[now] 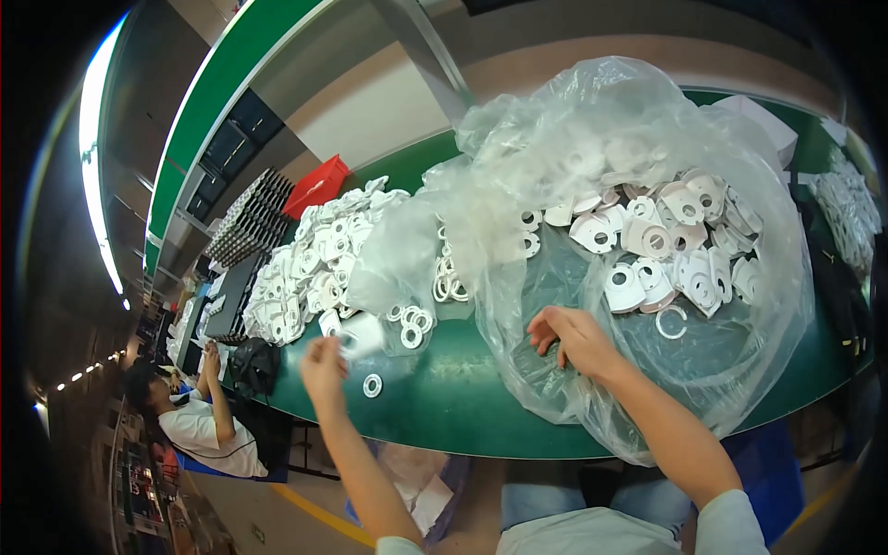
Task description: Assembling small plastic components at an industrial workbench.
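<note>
My left hand (324,370) pinches a white plastic part (363,337), smeared by motion, above the table's front left. Just right of that hand, a single white ring (372,385) lies flat on the green table (444,393). Over the near edge of a large clear plastic bag (546,361) hovers my right hand (575,340), fingers loosely bent and apart, with nothing visible in them. Inside the bag lie many white plate-like parts with round holes (684,203). A white C-shaped ring (672,322) rests near them, beyond my right hand.
Left of the bag spreads a heap of white parts (310,264), with several loose rings (413,324) beside it. A red bin (316,185) and stacked dark trays (250,217) stand behind. Another person (208,421) sits at far left. More bagged parts (846,203) lie at right.
</note>
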Demonstrator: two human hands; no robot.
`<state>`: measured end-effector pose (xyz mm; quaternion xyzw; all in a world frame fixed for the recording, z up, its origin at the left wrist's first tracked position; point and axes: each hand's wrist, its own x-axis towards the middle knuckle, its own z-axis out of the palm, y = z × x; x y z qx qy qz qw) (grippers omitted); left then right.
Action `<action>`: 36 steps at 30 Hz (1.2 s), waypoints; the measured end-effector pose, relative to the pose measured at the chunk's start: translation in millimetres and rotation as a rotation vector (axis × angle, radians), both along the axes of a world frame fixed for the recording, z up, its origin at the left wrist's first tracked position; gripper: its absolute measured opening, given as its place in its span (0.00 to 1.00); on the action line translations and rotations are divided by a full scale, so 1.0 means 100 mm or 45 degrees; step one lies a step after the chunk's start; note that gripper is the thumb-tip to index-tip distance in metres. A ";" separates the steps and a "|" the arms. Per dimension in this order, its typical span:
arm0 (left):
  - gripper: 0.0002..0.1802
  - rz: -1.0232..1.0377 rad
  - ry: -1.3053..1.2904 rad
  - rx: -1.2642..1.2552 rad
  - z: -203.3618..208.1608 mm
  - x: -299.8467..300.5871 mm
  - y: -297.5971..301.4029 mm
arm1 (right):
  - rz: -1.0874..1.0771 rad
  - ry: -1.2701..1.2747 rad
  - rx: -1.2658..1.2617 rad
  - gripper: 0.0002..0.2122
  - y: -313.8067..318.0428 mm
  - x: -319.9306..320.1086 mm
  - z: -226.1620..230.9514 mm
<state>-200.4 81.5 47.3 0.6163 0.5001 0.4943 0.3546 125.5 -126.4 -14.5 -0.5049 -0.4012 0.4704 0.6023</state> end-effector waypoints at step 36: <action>0.23 -0.677 0.113 0.225 -0.25 1.00 -0.62 | -0.458 -1.776 -0.345 0.15 -0.62 0.80 0.31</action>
